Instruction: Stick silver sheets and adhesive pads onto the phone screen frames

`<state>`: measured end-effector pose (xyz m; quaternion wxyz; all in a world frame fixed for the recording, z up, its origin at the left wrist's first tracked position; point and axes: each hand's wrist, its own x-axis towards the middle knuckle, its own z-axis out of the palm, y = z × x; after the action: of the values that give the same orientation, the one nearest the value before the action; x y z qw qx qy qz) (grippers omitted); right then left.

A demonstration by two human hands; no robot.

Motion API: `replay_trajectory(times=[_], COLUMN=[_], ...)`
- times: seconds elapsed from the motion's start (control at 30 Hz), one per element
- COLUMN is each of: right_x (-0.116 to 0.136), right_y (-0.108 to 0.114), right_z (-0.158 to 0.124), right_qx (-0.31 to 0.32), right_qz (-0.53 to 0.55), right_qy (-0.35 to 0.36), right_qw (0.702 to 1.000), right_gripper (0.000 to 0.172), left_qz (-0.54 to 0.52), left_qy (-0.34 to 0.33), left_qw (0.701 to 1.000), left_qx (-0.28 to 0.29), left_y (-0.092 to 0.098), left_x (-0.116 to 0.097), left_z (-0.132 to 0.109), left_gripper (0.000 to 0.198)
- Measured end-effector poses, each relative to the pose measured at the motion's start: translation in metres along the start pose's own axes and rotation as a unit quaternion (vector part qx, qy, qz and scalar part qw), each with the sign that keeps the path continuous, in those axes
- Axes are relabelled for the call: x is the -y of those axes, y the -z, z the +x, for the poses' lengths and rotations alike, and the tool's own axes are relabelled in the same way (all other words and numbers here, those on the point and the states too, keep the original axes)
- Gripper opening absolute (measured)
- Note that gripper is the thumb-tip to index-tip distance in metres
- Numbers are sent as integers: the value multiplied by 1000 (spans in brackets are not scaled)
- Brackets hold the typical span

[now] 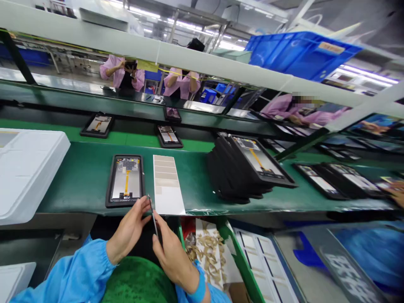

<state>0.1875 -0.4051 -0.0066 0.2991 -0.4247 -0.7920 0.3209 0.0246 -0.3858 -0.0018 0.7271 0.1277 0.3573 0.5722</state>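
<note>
Live from the line, and both bare hands are right up at the belt's front edge! The left hand pinches a thin dark strip near its top between thumb and fingertips. The right hand pinches the same strip lower down, its fingers pressed close together. Blue sleeves run in from the bottom of the view.

That strip sits just off the edge of the green belt, right below a black-framed screen panel and a sheet of beige labels, lying side by side. Further right, a tall pile of black-framed panels leans across the belt, and more framed panels lie on the far stretch. Up above, a pale shelf rail cuts across the view, carrying a big blue crate. Beyond it are co-workers in pink smocks, and another person's hand comes in at the far right edge.

Now the containers! Below the belt, a green-edged box holds white paper piled with gold-colored strips. Beside it is a tray of white slotted sheets, and a blurry blue bin sits further right. On the left stands a big white foam box, its contents hidden.
</note>
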Motion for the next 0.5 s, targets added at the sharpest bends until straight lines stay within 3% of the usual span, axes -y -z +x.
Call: replay_trajectory(times=[0.17, 0.27, 0.33, 0.43, 0.5], right_x=[-1, 3, 4, -4, -15], right_y=[-20, -39, -43, -40, -42], right_z=[27, 51, 73, 117, 149], right_qx=[22, 86, 110, 82, 76], right_qz=[233, 285, 232, 48, -90], right_qy=[-63, -53, -39, 21, 84], right_qw=[970, 953, 966, 995, 989], right_gripper=[39, 42, 46, 56, 58], left_qz=[145, 236, 276, 286, 280], left_qy=[-21, -103, -137, -131, -129], left_qw=[989, 964, 944, 930, 926], left_qx=[-11, -66, -118, -189, -218], left_y=[52, 82, 101, 127, 139], left_x=[-38, -53, -62, -80, -94], left_z=[-9, -15, -18, -22, -22], left_gripper=[46, 37, 36, 41, 45])
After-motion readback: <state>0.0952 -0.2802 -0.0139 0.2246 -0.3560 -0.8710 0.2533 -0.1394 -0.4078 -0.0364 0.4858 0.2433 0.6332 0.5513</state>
